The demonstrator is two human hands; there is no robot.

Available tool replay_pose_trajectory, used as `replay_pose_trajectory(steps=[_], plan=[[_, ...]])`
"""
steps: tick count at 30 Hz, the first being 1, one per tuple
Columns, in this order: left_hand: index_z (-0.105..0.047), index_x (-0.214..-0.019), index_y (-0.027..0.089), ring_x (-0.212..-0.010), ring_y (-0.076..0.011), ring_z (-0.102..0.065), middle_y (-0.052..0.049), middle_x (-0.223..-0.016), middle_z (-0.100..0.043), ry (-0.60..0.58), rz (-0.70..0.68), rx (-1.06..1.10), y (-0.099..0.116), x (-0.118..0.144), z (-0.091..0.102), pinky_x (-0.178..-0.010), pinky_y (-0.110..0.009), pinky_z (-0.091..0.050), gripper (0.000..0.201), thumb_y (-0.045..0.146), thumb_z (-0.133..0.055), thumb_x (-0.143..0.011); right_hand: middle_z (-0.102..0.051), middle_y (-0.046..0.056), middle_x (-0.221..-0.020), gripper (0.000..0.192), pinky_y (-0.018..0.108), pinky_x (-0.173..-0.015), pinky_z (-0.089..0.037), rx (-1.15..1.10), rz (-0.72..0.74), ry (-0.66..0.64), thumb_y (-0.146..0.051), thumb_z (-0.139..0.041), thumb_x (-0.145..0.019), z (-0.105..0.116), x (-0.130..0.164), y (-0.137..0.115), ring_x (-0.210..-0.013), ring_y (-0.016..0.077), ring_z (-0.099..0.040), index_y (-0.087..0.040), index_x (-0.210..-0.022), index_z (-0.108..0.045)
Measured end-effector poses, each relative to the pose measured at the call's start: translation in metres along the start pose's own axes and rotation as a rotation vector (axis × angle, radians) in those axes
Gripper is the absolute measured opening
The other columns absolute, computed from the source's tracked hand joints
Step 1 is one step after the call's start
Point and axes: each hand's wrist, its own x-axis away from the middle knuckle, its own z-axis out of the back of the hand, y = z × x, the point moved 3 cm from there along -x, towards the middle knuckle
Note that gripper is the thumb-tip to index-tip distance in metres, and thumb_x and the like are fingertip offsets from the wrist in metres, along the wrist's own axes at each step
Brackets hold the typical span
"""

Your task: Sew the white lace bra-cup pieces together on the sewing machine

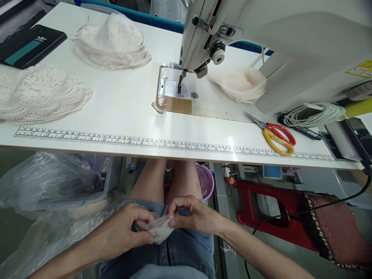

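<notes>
a: where are the hands?

b: both down in the lap, below the front edge of the white table point(116, 112). left hand point(123, 228) and right hand point(193, 215) are closed on the same small white lace piece point(159, 231), pinching it from either side, fingertips nearly meeting over it.

a: why down there and not on the table?

b: best guess: close to the body, it can be turned and lined up by feel. a thin clear film sits around the piece near the right thumb; can't tell if it's a wrapper or a layer.

a: what's ahead of the hands?

b: sewing machine point(261, 38) straight up and slightly right, needle plate point(171, 89) bare, nothing under the foot. a pale stack of cups point(242, 85) sits behind the needle, right of the hands' line.

a: and the stock?

b: two lace piles up and left of the left hand: near pile point(40, 95) at the table's left end, far pile point(112, 42) beyond it. looks sorted by kind, within the left hand's reach. a dark phone point(27, 46) lies further left still.

a: tools?

b: scissors point(276, 135), red and yellow handles, up and right of the right hand, likely parked on that side for quick snips. white cord coil point(315, 114) just past them.

a: under the table?

b: clear plastic bags point(49, 182) left of the left hand, purple basket point(205, 180) just above the right hand, red stool point(276, 213) further right.
</notes>
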Motion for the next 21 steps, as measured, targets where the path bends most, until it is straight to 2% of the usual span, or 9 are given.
replay_pose_trajectory(steps=[6, 12, 18, 21], plan=[[-0.072, -0.078, 0.018, -0.074, -0.0169, -0.065, 0.003, -0.073, -0.072, 0.051, 0.004, -0.056, -0.002, 0.001, 0.001, -0.063, -0.017, -0.040, 0.013, 0.019, -0.062, -0.069, -0.056, 0.000, -0.074, 0.034, 0.023, -0.066, -0.039, -0.044, -0.027, -0.015, -0.045, -0.070, -0.072, 0.000, 0.000, 0.000, -0.070, 0.0107, -0.048, -0.013, -0.076, -0.059], [-0.073, -0.076, 0.018, -0.074, -0.0167, -0.060, 0.003, -0.072, -0.069, 0.052, -0.019, -0.074, 0.000, 0.002, 0.003, -0.065, -0.019, -0.039, 0.012, 0.021, -0.064, -0.069, -0.055, 0.000, -0.074, 0.034, 0.023, -0.065, -0.039, -0.031, -0.029, -0.021, -0.045, -0.070, -0.071, -0.001, 0.001, 0.000, -0.069, 0.0103, -0.048, -0.013, -0.076, -0.059], [-0.072, -0.069, 0.014, -0.060, -0.0122, -0.051, 0.004, -0.058, -0.061, 0.049, -0.043, 0.017, -0.001, -0.006, -0.001, -0.055, -0.018, -0.033, 0.015, 0.028, -0.067, -0.069, -0.055, 0.000, -0.073, 0.036, 0.023, -0.065, -0.039, -0.022, -0.031, -0.019, -0.047, -0.070, -0.071, -0.001, 0.002, -0.002, -0.068, 0.0104, -0.048, -0.013, -0.077, -0.060], [-0.072, -0.066, 0.013, -0.058, -0.0114, -0.050, 0.003, -0.057, -0.061, 0.058, -0.046, 0.025, -0.005, -0.010, -0.002, -0.053, -0.018, -0.031, 0.017, 0.029, -0.068, -0.069, -0.056, 0.001, -0.075, 0.035, 0.024, -0.067, -0.040, -0.027, -0.027, -0.033, -0.047, -0.069, -0.072, -0.001, 0.002, -0.002, -0.070, 0.0113, -0.049, -0.013, -0.079, -0.061]])
